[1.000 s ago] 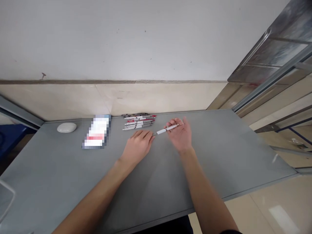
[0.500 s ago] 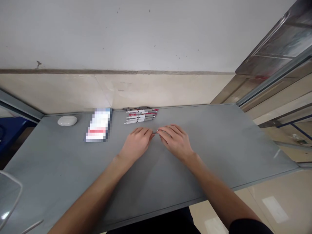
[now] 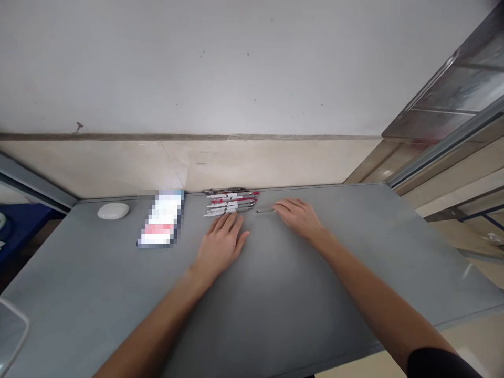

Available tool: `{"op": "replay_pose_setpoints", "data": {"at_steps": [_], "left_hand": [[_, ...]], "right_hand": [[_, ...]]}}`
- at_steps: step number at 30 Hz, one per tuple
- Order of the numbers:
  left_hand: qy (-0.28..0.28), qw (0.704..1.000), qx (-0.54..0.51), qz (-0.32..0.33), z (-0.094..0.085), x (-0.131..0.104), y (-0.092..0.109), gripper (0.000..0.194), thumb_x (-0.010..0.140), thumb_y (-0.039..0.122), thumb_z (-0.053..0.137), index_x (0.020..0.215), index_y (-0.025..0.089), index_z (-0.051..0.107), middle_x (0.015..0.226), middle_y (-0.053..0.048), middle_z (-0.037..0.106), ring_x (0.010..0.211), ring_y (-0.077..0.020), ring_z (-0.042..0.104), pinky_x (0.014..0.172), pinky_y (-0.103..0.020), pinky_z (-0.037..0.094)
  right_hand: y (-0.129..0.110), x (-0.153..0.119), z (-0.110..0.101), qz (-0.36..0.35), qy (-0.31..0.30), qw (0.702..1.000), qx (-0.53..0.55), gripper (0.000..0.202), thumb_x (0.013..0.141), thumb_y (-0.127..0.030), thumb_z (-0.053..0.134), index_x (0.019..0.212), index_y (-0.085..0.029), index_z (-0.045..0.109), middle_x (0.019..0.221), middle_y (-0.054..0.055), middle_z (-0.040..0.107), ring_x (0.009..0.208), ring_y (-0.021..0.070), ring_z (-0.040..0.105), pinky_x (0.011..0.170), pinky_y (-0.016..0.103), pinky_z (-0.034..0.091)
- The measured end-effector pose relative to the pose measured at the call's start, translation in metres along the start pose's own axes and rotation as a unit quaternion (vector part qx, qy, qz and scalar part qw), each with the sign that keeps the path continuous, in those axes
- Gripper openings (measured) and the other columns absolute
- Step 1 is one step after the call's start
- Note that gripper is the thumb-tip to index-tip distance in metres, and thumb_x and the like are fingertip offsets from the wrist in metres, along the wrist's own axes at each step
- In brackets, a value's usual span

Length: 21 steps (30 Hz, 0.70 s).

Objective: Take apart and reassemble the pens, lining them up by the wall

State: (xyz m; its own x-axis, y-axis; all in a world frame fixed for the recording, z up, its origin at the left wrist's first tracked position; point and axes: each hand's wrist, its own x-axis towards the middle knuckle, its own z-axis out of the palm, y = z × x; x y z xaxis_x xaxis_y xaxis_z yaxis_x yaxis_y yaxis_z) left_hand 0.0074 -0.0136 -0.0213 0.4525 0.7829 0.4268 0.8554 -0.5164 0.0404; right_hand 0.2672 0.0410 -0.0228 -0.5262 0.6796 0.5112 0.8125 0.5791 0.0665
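My right hand [image 3: 295, 215] is closed in a pinch at the right of the row, low over the table. From its fingertips a slim grey pen part [image 3: 265, 211] with a dark tip sticks out to the left; the rest of it is hidden by the fingers. My left hand [image 3: 220, 244] lies palm down with fingers apart and thumb out, holding nothing. Its fingertips reach just below the nearest white and grey pen [image 3: 220, 212]. Several pens, among them a red one [image 3: 232, 200] and dark ones [image 3: 224, 190], lie side by side near the wall.
A phone [image 3: 160, 218] with a blurred lit screen lies left of the pens. Further left sits a white computer mouse [image 3: 113, 211]. The grey table [image 3: 275, 294] meets a tiled wall [image 3: 275, 165] at the back. A white cable [image 3: 23, 325] curves at the lower left.
Both hands were together on a thin piece. They have since parted: my left hand has let go and opened, while my right hand has shifted right with the pen part. The camera view tilted up.
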Motion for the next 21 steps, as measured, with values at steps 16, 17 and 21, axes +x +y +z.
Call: {"op": "replay_pose_setpoints", "data": {"at_steps": [16, 17, 21], "left_hand": [[-0.017, 1.000, -0.010, 0.013, 0.012, -0.005, -0.006, 0.039, 0.096, 0.034, 0.046, 0.127, 0.016, 0.062, 0.138, -0.012, 0.057, 0.129, -0.0303, 0.052, 0.111, -0.049, 0.040], [-0.017, 1.000, -0.010, 0.014, 0.012, -0.005, -0.006, 0.039, 0.096, 0.034, 0.046, 0.127, 0.016, 0.062, 0.138, -0.012, 0.057, 0.129, -0.0303, 0.052, 0.111, -0.049, 0.040], [-0.016, 1.000, -0.009, 0.016, 0.012, -0.005, -0.006, 0.038, 0.096, 0.034, 0.046, 0.126, 0.016, 0.062, 0.138, -0.012, 0.058, 0.129, -0.0306, 0.052, 0.111, -0.049, 0.040]], "right_hand": [[0.050, 0.038, 0.024, 0.092, -0.092, 0.989, -0.067, 0.031, 0.092, -0.015, 0.045, 0.100, -0.021, 0.074, 0.099, 0.007, 0.075, 0.087, 0.0183, 0.059, 0.066, 0.029, 0.036], [0.050, 0.039, 0.024, 0.096, -0.098, 0.988, -0.067, 0.031, 0.092, -0.016, 0.045, 0.101, -0.021, 0.074, 0.099, 0.008, 0.075, 0.087, 0.0185, 0.058, 0.066, 0.029, 0.036], [0.048, 0.041, 0.023, 0.124, -0.118, 0.983, -0.069, 0.033, 0.093, -0.017, 0.043, 0.104, -0.022, 0.073, 0.104, 0.008, 0.074, 0.089, 0.0194, 0.057, 0.063, 0.028, 0.035]]}}
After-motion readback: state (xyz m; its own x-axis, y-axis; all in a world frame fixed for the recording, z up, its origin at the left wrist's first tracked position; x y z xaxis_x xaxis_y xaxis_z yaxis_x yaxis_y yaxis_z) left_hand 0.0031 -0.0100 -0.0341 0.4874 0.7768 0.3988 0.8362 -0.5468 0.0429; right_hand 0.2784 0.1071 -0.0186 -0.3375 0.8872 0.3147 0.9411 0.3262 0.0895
